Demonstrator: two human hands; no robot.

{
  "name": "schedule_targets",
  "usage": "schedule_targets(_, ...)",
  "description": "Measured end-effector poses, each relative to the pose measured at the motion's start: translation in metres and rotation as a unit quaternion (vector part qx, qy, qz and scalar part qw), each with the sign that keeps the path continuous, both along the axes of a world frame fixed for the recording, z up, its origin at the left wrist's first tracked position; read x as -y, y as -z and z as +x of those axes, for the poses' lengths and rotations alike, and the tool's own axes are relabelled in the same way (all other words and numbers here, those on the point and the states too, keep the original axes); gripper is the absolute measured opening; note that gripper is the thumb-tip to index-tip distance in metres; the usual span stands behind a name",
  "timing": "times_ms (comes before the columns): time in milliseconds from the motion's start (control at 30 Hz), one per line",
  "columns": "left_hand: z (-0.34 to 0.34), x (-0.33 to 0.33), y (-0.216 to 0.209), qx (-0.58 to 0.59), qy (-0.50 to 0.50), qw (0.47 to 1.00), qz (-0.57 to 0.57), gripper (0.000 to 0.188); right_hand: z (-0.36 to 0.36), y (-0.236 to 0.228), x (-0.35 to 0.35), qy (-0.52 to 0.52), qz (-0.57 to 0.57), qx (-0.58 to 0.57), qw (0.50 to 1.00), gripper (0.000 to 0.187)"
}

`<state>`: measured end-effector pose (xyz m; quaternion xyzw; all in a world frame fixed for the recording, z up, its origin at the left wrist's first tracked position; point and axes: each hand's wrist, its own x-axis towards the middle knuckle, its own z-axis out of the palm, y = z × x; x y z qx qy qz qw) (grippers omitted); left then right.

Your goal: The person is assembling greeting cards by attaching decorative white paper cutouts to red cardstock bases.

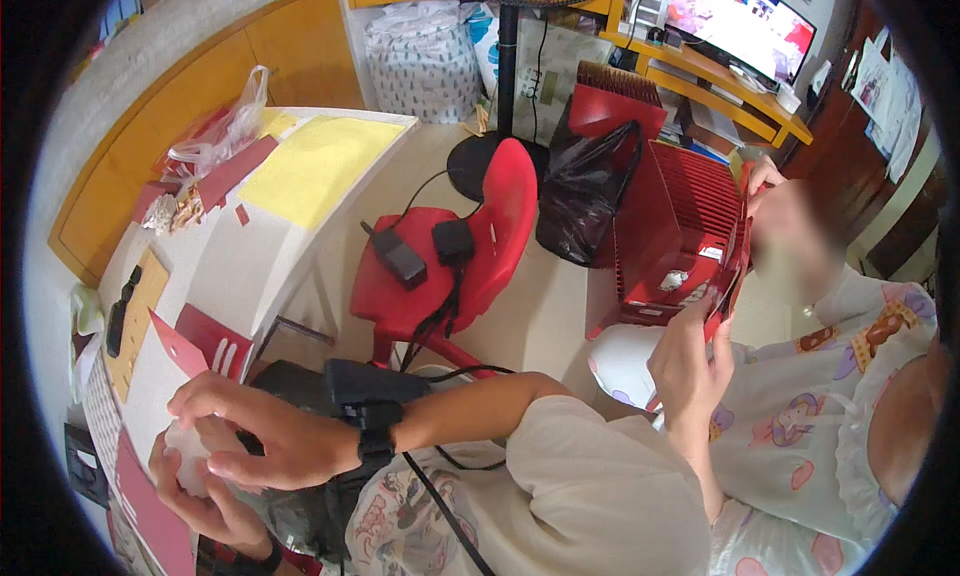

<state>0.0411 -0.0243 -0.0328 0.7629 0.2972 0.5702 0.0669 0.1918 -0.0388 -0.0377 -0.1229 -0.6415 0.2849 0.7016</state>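
Observation:
At the table's near edge, my left hand [215,506] wraps its fingers round a whitish, translucent lump [188,458] whose kind I cannot make out. My right hand [285,436], a dark strap on its wrist, curls over the same lump from above, fingers bent against it. Much of the lump is hidden by my fingers. Just beyond my hands, a red folded card [210,344] with white marks rests on the white table [215,276]. Another red card [150,506] lies along the edge beside my left hand.
A red chair [512,201] holds dark devices with cables. At the right, another person's hand [690,361] grips red card pieces beside stacked red boxes [680,216]. A black bag [590,191] and a fan stand [507,76] are behind. Yellow paper [320,166] covers the table's far end.

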Motion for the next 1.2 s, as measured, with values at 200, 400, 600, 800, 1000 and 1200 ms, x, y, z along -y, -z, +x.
schedule_targets(200, -0.005, -0.005, -0.009, -0.100, -0.073, 0.991, 0.050, 0.028, 0.007, -0.008, 0.009, -0.128, -0.070, -0.035, 0.989, 0.038)
schedule_targets(400, -0.004, -0.007, -0.014, -0.181, -0.105, 0.977, 0.052, 0.028, 0.004, -0.003, 0.005, -0.178, -0.066, -0.067, 0.979, 0.040)
schedule_targets(600, -0.004, -0.011, -0.006, -0.137, -0.043, 0.990, -0.014, 0.040, 0.002, 0.001, 0.003, -0.186, -0.095, -0.055, 0.976, 0.042)
schedule_targets(800, 0.007, -0.013, -0.003, -0.119, 0.006, 0.993, -0.010, 0.055, -0.002, 0.003, 0.000, -0.119, -0.032, -0.086, 0.989, 0.027)
schedule_targets(1000, -0.005, -0.007, -0.001, -0.071, 0.038, 0.991, -0.105, 0.062, -0.003, -0.012, 0.010, -0.155, -0.066, -0.080, 0.983, 0.027)
schedule_targets(1200, 0.011, -0.010, -0.006, -0.078, 0.042, 0.995, -0.055, 0.064, 0.011, -0.001, -0.004, -0.129, -0.094, -0.096, 0.982, 0.037)
